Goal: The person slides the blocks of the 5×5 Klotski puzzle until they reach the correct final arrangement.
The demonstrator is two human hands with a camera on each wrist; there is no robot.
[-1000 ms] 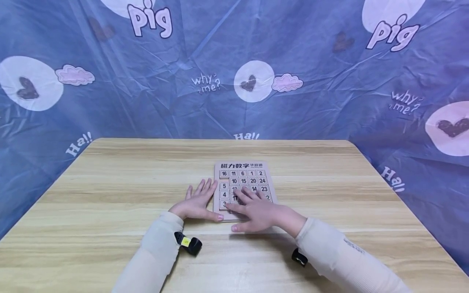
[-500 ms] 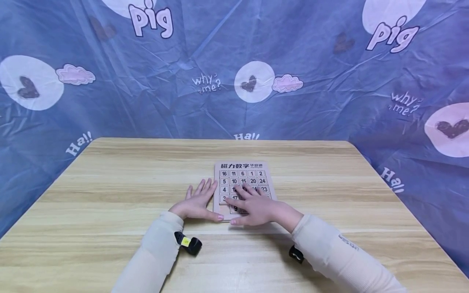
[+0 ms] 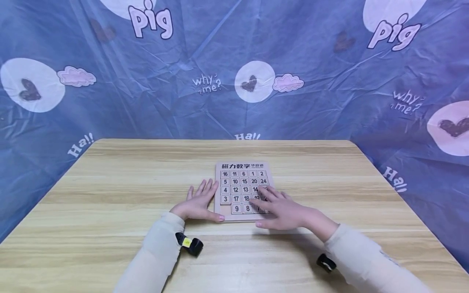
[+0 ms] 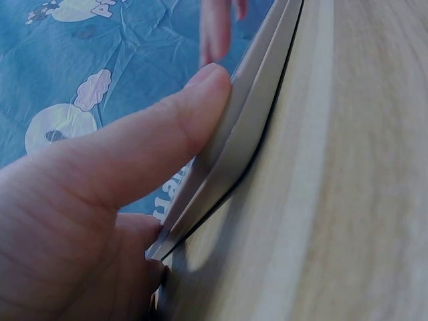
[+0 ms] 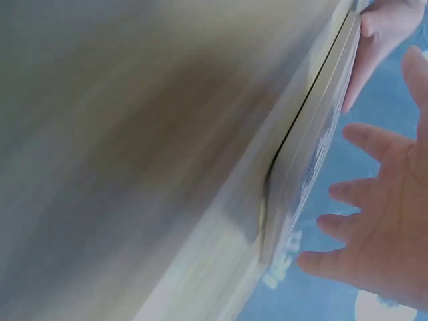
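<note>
A pale sliding number puzzle board (image 3: 239, 218) lies flat on the table, with Chinese lettering across its far end. At its near left corner, a bare cell (image 3: 225, 209) shows below tile 3 (image 3: 225, 199) and left of tile 9 (image 3: 236, 208). My left hand (image 3: 198, 205) rests spread along the board's left side. In the left wrist view its thumb (image 4: 164, 130) presses on the board's upper edge. Over the right-hand tiles is my right hand (image 3: 287, 209), fingers spread, hiding several of them. The right wrist view shows its fingers (image 5: 354, 190) apart from the board.
The light wooden table (image 3: 128, 179) extends around the board on every side. Behind it hangs a blue printed cloth (image 3: 165, 101). Wrist cameras sit on the left sleeve (image 3: 161, 240) and the right sleeve (image 3: 362, 248).
Tiles 5, 4 and 3 slid one cell away from me, so the gap went from the second row to the near left corner. My right hand then moved right; the left stayed.
</note>
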